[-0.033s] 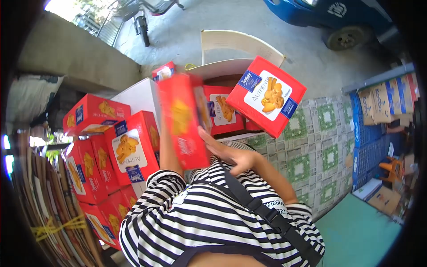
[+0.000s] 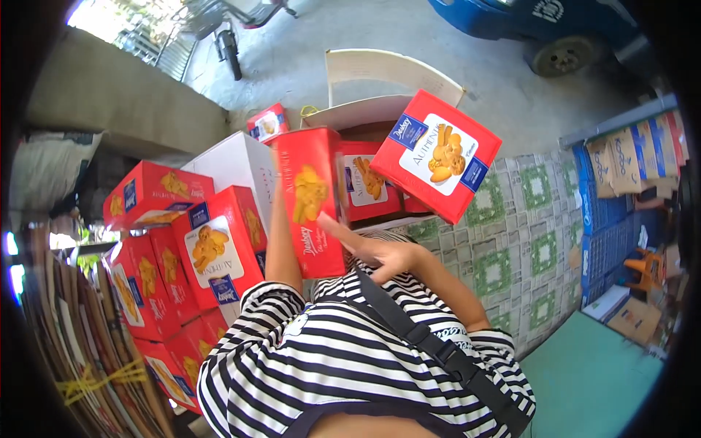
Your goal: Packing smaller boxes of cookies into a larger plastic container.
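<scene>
In front of my chest a red cookie box (image 2: 315,241) is held up on its narrow side, its printed long side facing me. My left forearm (image 2: 286,252) runs up behind it, and the box hides that hand. My right hand (image 2: 387,257) presses its fingers against the box's right side near the lower end, thumb apart. Just beyond is an open white carton (image 2: 358,113) with another red cookie box (image 2: 366,179) inside. A further red cookie box (image 2: 442,157) rests tilted over the carton's right edge.
Several red cookie boxes (image 2: 215,244) are stacked at left, beside a white carton (image 2: 237,164) and tied flattened cardboard (image 2: 91,328). A small red box (image 2: 268,123) lies behind. A motorbike wheel (image 2: 228,55), blue vehicle (image 2: 511,33), blue crates (image 2: 606,241) and green tabletop (image 2: 591,372) surround.
The held box has turned slightly more upright and moved a little to the right, and it looks less blurred. My right hand stays at its side. The whole view has shifted slightly.
</scene>
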{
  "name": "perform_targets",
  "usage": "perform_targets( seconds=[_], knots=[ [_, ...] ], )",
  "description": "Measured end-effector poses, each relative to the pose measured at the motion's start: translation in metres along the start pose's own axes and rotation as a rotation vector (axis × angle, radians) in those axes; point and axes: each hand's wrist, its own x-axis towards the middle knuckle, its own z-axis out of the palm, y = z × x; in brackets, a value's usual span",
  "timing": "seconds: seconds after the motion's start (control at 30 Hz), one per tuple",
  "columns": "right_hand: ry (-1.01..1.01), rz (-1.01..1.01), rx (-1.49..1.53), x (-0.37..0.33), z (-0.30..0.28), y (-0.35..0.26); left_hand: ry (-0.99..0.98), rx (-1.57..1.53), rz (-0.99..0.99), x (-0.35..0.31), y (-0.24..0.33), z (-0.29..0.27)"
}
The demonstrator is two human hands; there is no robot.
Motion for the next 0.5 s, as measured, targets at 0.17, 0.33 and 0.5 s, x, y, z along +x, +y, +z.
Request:
perform_targets(
  seconds=[0.17, 0.33, 0.5],
  knots=[
    [0.115, 0.102, -0.437, 0.011, 0.006, -0.007, -0.103, -0.125, -0.019, 0.159, -0.036, -0.007],
    [0.178, -0.009, -0.318, 0.020, 0.007, 0.000, -0.193, -0.249, -0.054, 0.173, -0.056, -0.043],
    [0.112, -0.005, -0.298, 0.030, 0.009, 0.002, -0.232, -0.359, -0.052, 0.166, -0.078, -0.058]
  ],
)
